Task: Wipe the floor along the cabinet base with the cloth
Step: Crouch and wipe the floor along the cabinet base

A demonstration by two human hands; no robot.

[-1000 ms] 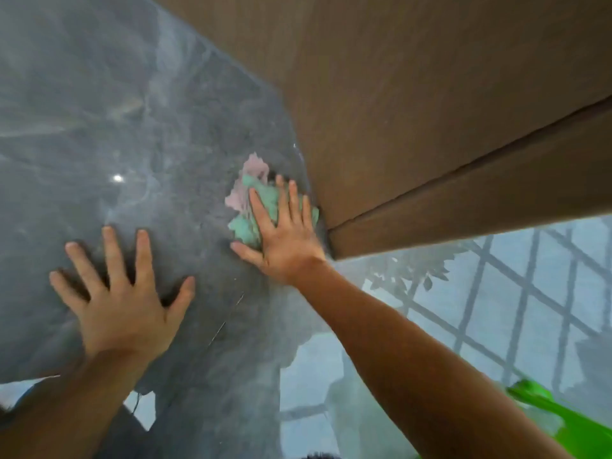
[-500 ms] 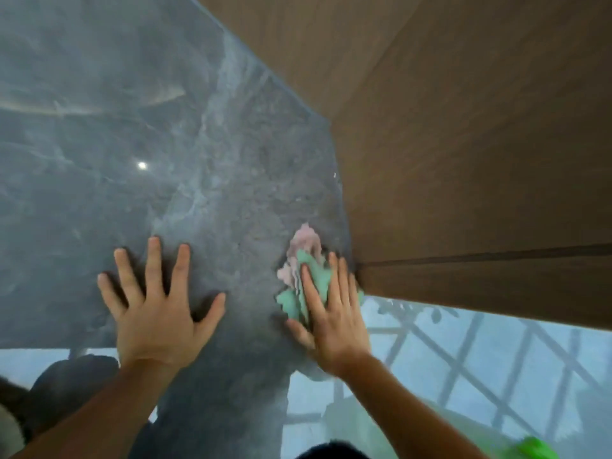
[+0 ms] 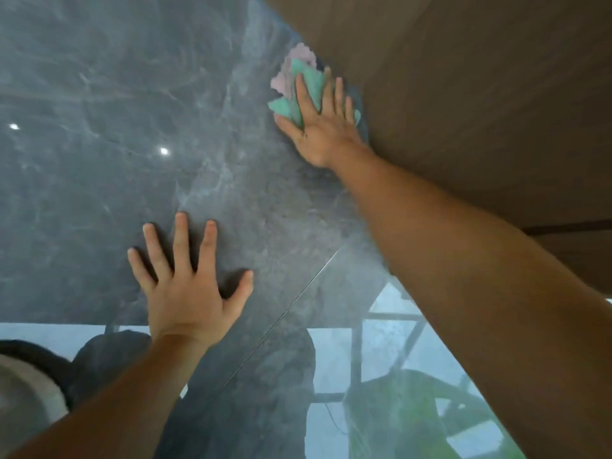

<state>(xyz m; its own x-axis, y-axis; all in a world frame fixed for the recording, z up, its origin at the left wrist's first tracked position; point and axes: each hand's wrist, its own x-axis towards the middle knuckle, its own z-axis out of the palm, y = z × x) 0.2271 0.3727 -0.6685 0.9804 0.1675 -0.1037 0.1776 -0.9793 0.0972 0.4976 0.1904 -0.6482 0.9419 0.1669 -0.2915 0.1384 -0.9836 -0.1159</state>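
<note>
A crumpled green and pink cloth (image 3: 299, 79) lies on the glossy dark grey marble floor (image 3: 132, 94), right against the base of the brown wooden cabinet (image 3: 463, 94). My right hand (image 3: 323, 125) presses flat on the cloth with fingers spread, arm stretched forward along the cabinet. My left hand (image 3: 188, 286) rests flat on the floor nearer to me, fingers spread, holding nothing. Most of the cloth is hidden under my right palm.
A thin tile joint (image 3: 298, 296) runs diagonally between my arms. The shiny floor reflects a window grid (image 3: 381, 326) and two ceiling lights (image 3: 163, 151). The cabinet fills the right side; a dark seam (image 3: 563, 226) crosses its face.
My right hand has slid the cloth forward along the cabinet base, away from me. The left hand stays planted on the floor while the view has shifted.
</note>
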